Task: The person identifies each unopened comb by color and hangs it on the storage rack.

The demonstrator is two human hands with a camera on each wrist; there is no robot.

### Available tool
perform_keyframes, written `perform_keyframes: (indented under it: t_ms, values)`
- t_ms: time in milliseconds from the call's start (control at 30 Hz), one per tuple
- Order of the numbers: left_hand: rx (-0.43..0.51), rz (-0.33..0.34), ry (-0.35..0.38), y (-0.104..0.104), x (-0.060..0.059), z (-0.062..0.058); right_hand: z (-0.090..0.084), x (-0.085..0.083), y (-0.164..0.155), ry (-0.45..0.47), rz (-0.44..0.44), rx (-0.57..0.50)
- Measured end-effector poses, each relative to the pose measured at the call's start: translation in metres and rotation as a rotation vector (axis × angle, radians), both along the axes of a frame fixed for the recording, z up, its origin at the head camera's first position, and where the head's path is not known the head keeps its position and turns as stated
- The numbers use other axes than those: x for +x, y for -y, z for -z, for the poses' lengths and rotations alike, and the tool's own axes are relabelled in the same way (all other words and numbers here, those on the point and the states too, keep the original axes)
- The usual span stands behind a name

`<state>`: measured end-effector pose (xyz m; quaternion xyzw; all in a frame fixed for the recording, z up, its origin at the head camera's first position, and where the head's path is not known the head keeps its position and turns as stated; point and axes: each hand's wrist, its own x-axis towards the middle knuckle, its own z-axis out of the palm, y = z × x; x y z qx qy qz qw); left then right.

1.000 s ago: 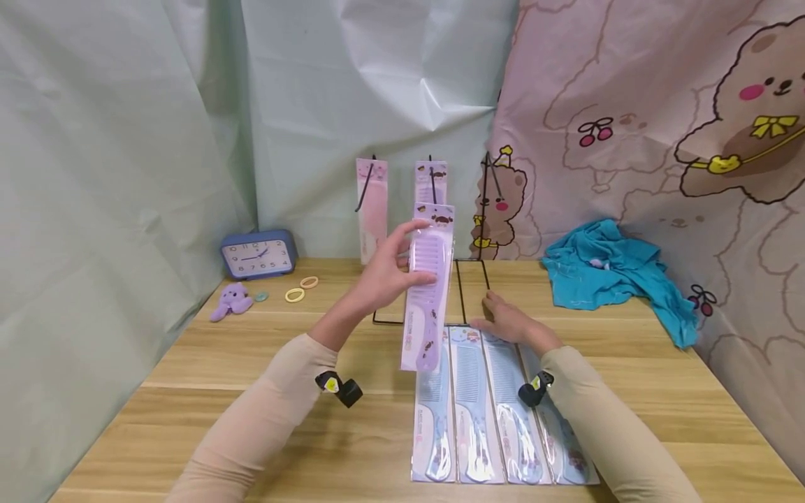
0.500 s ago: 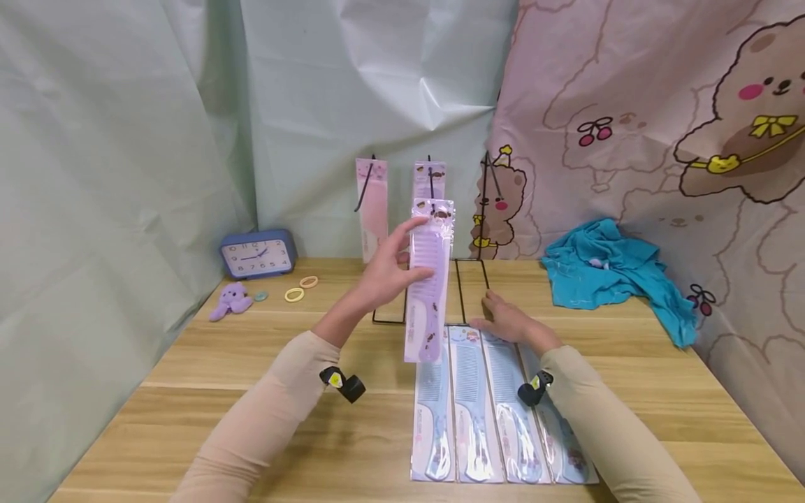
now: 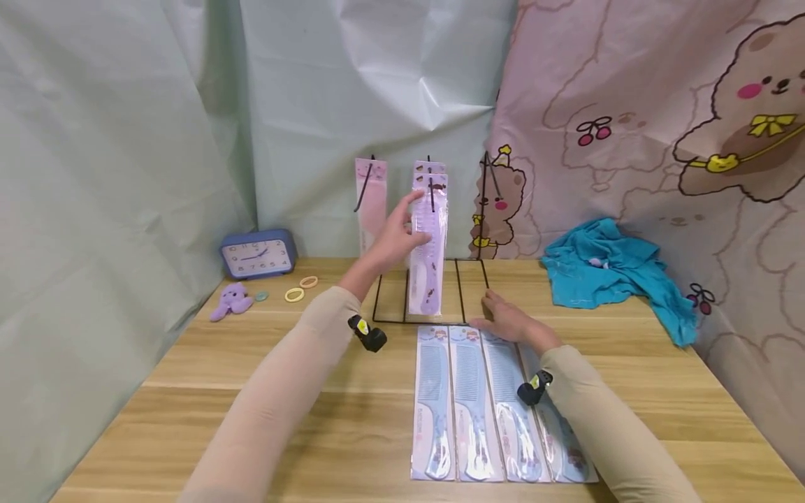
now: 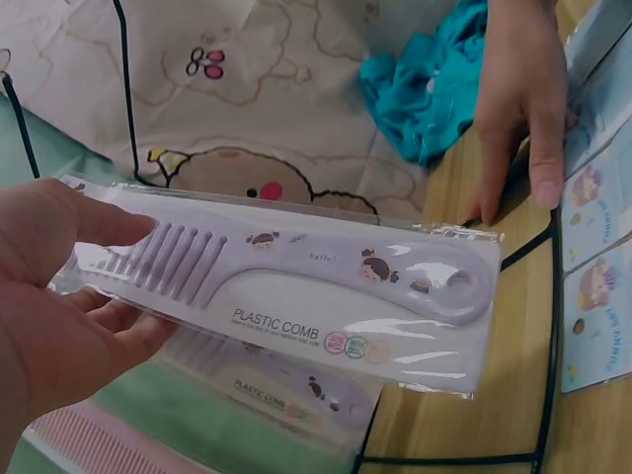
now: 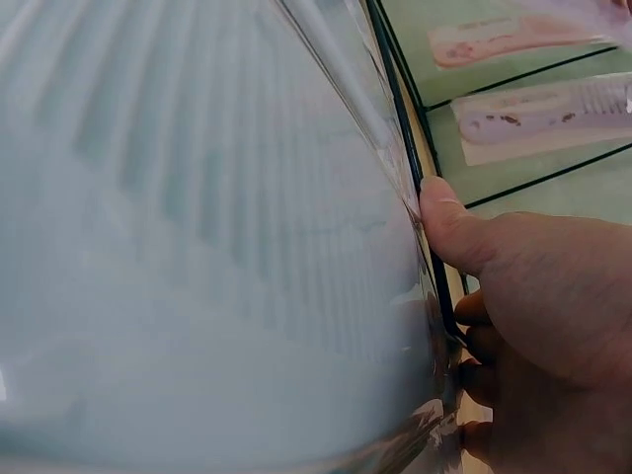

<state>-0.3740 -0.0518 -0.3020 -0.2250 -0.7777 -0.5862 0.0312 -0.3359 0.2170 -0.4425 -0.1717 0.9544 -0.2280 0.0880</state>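
My left hand (image 3: 397, 236) pinches a packaged purple comb (image 4: 326, 262), thumb on one face and fingers behind. The package hangs nearly upright at the rack's middle hook (image 3: 432, 195), whose front end shows before the card's top. Behind it on that hook is another packaged purple comb (image 4: 286, 385). A packaged pink comb (image 3: 372, 202) hangs on the left hook. My right hand (image 3: 508, 321) rests at the front right corner of the black wire rack (image 3: 462, 293), thumb and fingers spread by its base wires. Several packaged blue combs (image 3: 468, 405) lie side by side just below that hand.
The rack's right hook (image 3: 493, 178) stands before the bear-print curtain. On the left of the table are a blue clock (image 3: 258, 253), a purple octopus plush (image 3: 233, 300) and several hair ties (image 3: 294, 295). A turquoise cloth (image 3: 613, 269) lies crumpled at the right.
My left hand has carried the purple comb forward and up, from before the hook to the hook itself, close to the comb behind. My right hand has stayed in place.
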Motion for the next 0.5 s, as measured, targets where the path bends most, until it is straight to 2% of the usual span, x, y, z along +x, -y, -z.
perform_keyframes:
  t_ms: [200,500]
  values:
    - [-0.048,-0.058,0.045,-0.001,-0.018,-0.005,0.001,0.001,0.004,0.005,0.010,0.019]
    - [-0.067,-0.095,0.057,-0.009,-0.031,-0.011,-0.003,0.002,0.005,0.015,0.037,0.018]
